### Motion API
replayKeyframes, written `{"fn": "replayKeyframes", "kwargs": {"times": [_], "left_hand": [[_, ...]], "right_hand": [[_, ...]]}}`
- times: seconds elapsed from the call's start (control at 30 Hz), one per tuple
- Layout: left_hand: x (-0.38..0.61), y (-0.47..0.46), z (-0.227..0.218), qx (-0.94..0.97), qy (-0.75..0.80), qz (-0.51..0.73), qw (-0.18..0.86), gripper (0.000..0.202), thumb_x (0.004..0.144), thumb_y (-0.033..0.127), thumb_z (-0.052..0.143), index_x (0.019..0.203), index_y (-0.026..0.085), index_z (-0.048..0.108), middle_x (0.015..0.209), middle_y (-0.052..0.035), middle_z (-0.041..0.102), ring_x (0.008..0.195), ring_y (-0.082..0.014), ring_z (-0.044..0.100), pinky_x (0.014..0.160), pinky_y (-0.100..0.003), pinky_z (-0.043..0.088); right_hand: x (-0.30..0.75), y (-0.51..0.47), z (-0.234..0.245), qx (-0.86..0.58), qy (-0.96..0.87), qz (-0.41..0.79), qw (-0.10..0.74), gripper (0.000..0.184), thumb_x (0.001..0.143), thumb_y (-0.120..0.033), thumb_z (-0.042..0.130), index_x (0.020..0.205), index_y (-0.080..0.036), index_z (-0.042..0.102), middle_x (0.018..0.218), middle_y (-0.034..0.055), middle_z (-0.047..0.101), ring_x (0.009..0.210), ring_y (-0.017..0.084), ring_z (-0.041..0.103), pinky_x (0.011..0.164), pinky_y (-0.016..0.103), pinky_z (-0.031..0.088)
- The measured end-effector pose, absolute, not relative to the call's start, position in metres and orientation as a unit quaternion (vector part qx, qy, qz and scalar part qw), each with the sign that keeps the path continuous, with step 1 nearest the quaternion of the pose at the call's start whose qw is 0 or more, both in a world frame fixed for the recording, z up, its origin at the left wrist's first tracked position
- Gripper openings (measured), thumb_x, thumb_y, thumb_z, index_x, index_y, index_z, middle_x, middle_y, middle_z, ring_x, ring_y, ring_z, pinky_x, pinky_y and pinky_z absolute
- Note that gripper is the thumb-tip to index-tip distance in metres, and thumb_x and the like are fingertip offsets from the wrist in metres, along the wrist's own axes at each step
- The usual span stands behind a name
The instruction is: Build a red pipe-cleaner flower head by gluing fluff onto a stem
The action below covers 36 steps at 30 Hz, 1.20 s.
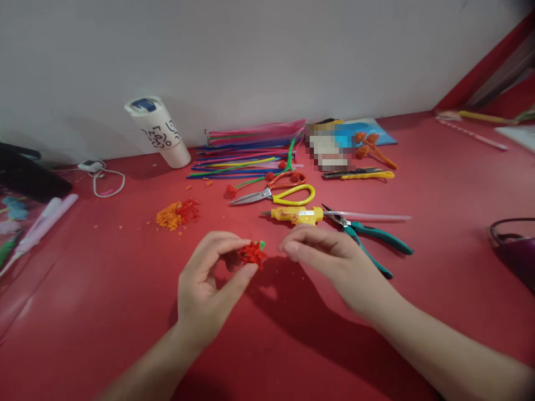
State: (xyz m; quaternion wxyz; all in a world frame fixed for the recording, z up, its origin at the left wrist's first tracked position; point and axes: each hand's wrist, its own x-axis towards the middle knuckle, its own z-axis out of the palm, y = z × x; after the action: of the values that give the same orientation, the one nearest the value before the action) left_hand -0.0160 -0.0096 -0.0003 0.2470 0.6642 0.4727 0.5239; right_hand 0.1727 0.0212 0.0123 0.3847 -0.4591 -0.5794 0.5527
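My left hand [211,284] pinches a small red artificial flower [252,253] between thumb and fingers, above the red table. A bit of green shows behind its ragged petals. To its right, apart from the flower, my right hand [324,250] has thumb and fingertips pressed together; whether anything is between them cannot be seen. Just beyond it lie a yellow hot glue gun [295,215] with a clear glue stick [368,216] in its rear and teal-handled pliers [380,236]. Scissors [271,195] with one red and one yellow handle are farther back.
Orange scraps [169,216] and red scraps [188,209] lie left of centre. Pipe cleaners [246,150] are stacked by the wall, with a green stem bearing red balls [290,156] in front. A white tumbler [161,133] stands back left. Orange flowers [368,145] rest back right.
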Motion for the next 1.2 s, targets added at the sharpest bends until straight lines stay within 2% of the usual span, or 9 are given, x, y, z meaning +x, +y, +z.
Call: {"fn": "replayKeyframes", "kwargs": {"times": [0.1,0.23,0.43,0.6,0.77,0.83,0.93,1.07,1.2], "left_hand": [[-0.018,-0.007,-0.002,0.604,0.487,0.566,0.278,0.021,0.078,0.010,0.065,0.093,0.025,0.067,0.091,0.0002,0.061,0.081,-0.0109,0.059,0.071,-0.021,0.049],[-0.019,-0.003,-0.005,0.493,0.472,0.597,0.421,0.017,0.074,0.017,0.070,0.090,0.024,0.071,0.088,-0.0015,0.067,0.079,-0.0128,0.062,0.070,-0.022,0.050],[-0.015,0.003,0.001,0.341,0.452,0.583,0.582,0.016,0.063,0.021,0.076,0.079,0.020,0.074,0.076,-0.0019,0.069,0.062,-0.0099,0.058,0.056,-0.020,0.046],[-0.014,0.001,0.001,0.310,0.439,0.532,0.654,0.019,0.060,0.025,0.079,0.078,0.019,0.075,0.078,-0.0035,0.069,0.065,-0.0113,0.059,0.059,-0.021,0.048],[-0.015,-0.004,-0.004,0.413,0.414,0.526,0.618,0.021,0.066,0.021,0.078,0.087,0.024,0.075,0.085,-0.0030,0.068,0.073,-0.0120,0.060,0.065,-0.020,0.050],[-0.016,-0.006,-0.005,0.452,0.387,0.533,0.602,0.029,0.069,0.021,0.076,0.097,0.026,0.073,0.095,-0.0041,0.067,0.083,-0.0141,0.060,0.071,-0.022,0.051],[-0.017,-0.007,-0.006,0.468,0.381,0.540,0.587,0.033,0.074,0.025,0.071,0.107,0.028,0.068,0.105,-0.0061,0.064,0.082,-0.0145,0.058,0.068,-0.023,0.052],[-0.012,-0.006,-0.008,0.503,0.457,0.527,0.509,0.019,0.075,0.017,0.069,0.093,0.022,0.069,0.096,-0.0047,0.059,0.081,-0.0141,0.057,0.072,-0.024,0.050],[-0.001,-0.010,-0.011,0.501,0.453,0.510,0.533,0.015,0.071,0.017,0.071,0.085,0.022,0.068,0.093,-0.0027,0.057,0.081,-0.0141,0.057,0.072,-0.025,0.048]], "right_hand": [[0.179,0.026,0.012,-0.486,-0.517,0.557,0.431,0.018,0.077,-0.035,0.063,0.068,-0.020,0.062,0.067,-0.0024,0.056,0.059,0.010,0.046,0.057,0.025,0.035],[0.184,0.031,0.008,-0.497,-0.520,0.531,0.449,0.017,0.075,-0.036,0.065,0.070,-0.020,0.064,0.071,-0.0013,0.059,0.060,0.011,0.048,0.057,0.026,0.036],[0.175,0.025,0.011,-0.450,-0.672,0.458,0.369,0.007,0.078,-0.026,0.060,0.077,-0.022,0.066,0.081,0.0017,0.066,0.078,0.017,0.059,0.075,0.031,0.045],[0.162,0.015,0.012,-0.430,-0.695,0.475,0.327,0.013,0.084,-0.028,0.055,0.081,-0.021,0.066,0.081,0.0025,0.070,0.077,0.016,0.061,0.074,0.028,0.046],[0.161,0.015,0.008,-0.417,-0.680,0.510,0.323,0.010,0.078,-0.020,0.059,0.068,-0.020,0.062,0.069,-0.0022,0.062,0.067,0.012,0.057,0.068,0.024,0.043],[0.163,0.017,0.004,-0.406,-0.669,0.529,0.329,0.010,0.078,-0.019,0.059,0.068,-0.020,0.062,0.068,-0.0024,0.060,0.067,0.012,0.055,0.068,0.025,0.043],[0.165,0.020,-0.003,-0.373,-0.651,0.549,0.370,0.007,0.079,-0.021,0.061,0.073,-0.020,0.064,0.074,-0.0009,0.060,0.073,0.013,0.056,0.073,0.027,0.043],[0.164,0.021,-0.009,-0.343,-0.635,0.541,0.432,0.007,0.080,-0.020,0.063,0.074,-0.022,0.066,0.081,0.0004,0.058,0.079,0.014,0.055,0.074,0.028,0.044],[0.159,0.016,-0.004,-0.380,-0.654,0.475,0.449,0.009,0.079,-0.017,0.062,0.072,-0.022,0.063,0.076,-0.0003,0.058,0.075,0.014,0.054,0.070,0.028,0.044]]}}
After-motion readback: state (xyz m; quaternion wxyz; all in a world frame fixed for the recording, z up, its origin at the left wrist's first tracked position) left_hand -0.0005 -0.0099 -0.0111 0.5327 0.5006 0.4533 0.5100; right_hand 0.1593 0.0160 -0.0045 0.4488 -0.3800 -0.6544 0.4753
